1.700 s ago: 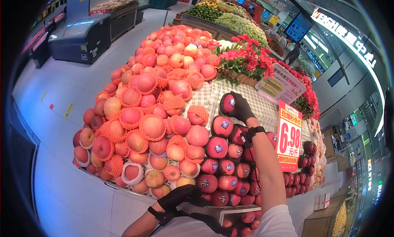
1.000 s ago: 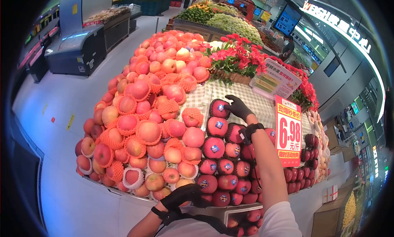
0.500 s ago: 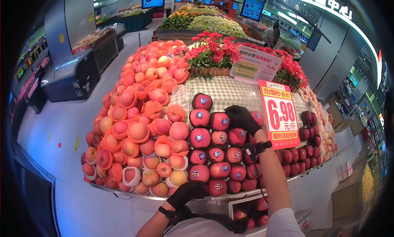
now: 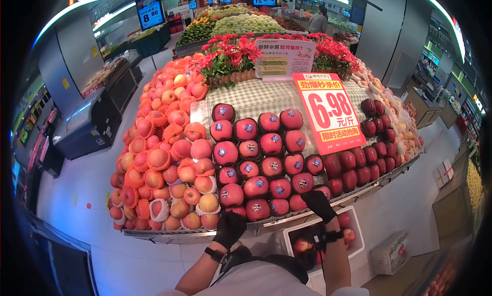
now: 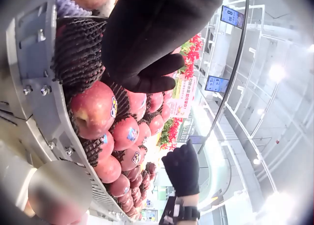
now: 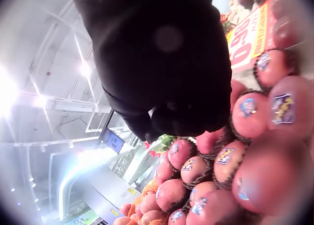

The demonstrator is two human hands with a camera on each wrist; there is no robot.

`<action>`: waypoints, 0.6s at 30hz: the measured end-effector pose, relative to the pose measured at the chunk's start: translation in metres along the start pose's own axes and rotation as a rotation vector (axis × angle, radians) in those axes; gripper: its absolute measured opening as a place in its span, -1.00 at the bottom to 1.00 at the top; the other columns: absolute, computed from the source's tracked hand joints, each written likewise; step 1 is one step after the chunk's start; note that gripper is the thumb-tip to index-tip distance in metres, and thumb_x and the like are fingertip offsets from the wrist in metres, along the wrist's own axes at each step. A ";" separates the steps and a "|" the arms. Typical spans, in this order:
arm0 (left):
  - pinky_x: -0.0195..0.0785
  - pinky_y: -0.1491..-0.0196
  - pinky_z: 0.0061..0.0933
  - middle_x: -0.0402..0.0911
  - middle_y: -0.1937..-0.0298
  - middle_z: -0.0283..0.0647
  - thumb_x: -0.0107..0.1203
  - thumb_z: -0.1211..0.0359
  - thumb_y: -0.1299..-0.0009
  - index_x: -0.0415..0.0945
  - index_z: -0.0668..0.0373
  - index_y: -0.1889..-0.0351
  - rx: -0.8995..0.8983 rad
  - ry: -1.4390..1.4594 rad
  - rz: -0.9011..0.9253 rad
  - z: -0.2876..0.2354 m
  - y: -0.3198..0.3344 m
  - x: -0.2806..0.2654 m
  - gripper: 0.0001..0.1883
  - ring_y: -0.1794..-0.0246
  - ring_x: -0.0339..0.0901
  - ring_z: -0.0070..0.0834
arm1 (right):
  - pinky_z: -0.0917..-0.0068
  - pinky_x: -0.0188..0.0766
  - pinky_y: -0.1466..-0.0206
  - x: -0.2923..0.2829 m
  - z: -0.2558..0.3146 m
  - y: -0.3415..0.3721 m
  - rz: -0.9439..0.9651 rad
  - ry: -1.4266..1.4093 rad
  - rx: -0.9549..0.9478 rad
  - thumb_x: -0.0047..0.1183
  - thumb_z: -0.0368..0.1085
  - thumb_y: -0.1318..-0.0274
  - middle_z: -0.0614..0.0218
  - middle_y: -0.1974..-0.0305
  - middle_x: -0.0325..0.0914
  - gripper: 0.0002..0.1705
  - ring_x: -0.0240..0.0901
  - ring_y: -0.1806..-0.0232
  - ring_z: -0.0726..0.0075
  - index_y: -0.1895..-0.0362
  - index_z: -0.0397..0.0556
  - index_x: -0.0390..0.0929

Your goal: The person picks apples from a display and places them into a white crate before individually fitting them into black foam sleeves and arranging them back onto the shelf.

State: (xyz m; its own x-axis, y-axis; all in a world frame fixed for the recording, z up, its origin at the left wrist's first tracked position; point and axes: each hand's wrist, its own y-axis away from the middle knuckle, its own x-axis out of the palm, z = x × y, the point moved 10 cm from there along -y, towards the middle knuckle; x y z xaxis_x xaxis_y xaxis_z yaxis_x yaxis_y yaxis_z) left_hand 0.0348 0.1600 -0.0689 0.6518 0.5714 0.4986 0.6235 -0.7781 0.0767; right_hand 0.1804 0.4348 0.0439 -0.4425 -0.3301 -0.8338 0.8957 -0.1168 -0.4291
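Observation:
Rows of dark red apples (image 4: 249,148) with blue stickers, many in black foam nets, fill the front middle of the display. My gloved left hand (image 4: 229,229) is at the front edge, its fingers over the nearest apples. The left wrist view shows its black glove (image 5: 157,31) close above a netted apple (image 5: 81,53). My gloved right hand (image 4: 320,206) is over the front right corner of these rows, loosely bent, with no apple visible in it. In the right wrist view its glove (image 6: 162,63) hides part of the rows behind.
Paler apples (image 4: 159,159) in orange nets are heaped left. Darker apples (image 4: 349,181) lie right, below a price sign (image 4: 328,111). A checked cloth (image 4: 251,96) and red flowers (image 4: 230,55) are behind. A white crate (image 4: 362,233) with apples stands below the front edge.
My right hand let go of an apple at the back left of the rows, moved right, then drew back to the front edge. The head view has turned right.

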 end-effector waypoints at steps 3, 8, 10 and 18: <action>0.15 0.51 -0.50 0.20 0.60 -0.46 -0.21 0.10 -0.50 0.25 -0.10 0.58 -0.279 0.847 -0.111 0.009 0.014 0.042 -0.64 0.59 0.24 -0.55 | 0.15 0.31 0.40 0.029 -0.046 0.090 0.181 -0.103 0.327 0.01 -0.12 -0.25 0.09 0.55 0.50 -0.68 0.45 0.51 0.11 0.43 -0.09 0.59; -0.11 0.66 -0.55 0.02 0.71 -0.51 -0.17 0.09 -0.50 0.12 -0.13 0.69 -0.458 0.910 -0.146 0.014 0.018 0.084 -0.55 0.73 0.04 -0.61 | 0.34 0.48 0.30 0.060 -0.074 0.243 0.359 -0.257 0.607 -0.12 -0.10 -0.34 0.24 0.39 0.61 -0.69 0.55 0.39 0.26 0.15 0.01 0.61; -0.10 0.66 -0.54 0.02 0.71 -0.51 -0.15 0.11 -0.50 0.12 -0.13 0.69 -0.496 0.896 -0.175 0.021 0.023 0.087 -0.56 0.73 0.03 -0.62 | 0.36 0.49 0.35 0.073 -0.074 0.300 0.554 -0.321 0.905 -0.14 -0.04 -0.35 0.31 0.39 0.61 -0.65 0.54 0.42 0.33 0.13 0.04 0.60; -0.05 0.60 -0.53 0.00 0.71 -0.51 -0.13 0.12 -0.51 0.11 -0.13 0.69 -0.486 0.755 -0.119 0.031 0.029 0.091 -0.55 0.72 0.03 -0.60 | 0.44 0.49 0.52 0.104 -0.087 0.400 0.344 -0.442 0.892 0.03 -0.38 -0.14 0.28 0.48 0.63 -0.86 0.59 0.53 0.42 0.29 -0.11 0.63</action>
State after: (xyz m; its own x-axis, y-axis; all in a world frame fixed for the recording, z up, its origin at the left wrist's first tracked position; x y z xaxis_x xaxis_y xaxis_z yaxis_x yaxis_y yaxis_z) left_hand 0.1255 0.1971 -0.0482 0.0314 0.4649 0.8848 0.3063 -0.8471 0.4342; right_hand 0.4888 0.4359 -0.2443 -0.2631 -0.7680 -0.5840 0.7577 -0.5392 0.3676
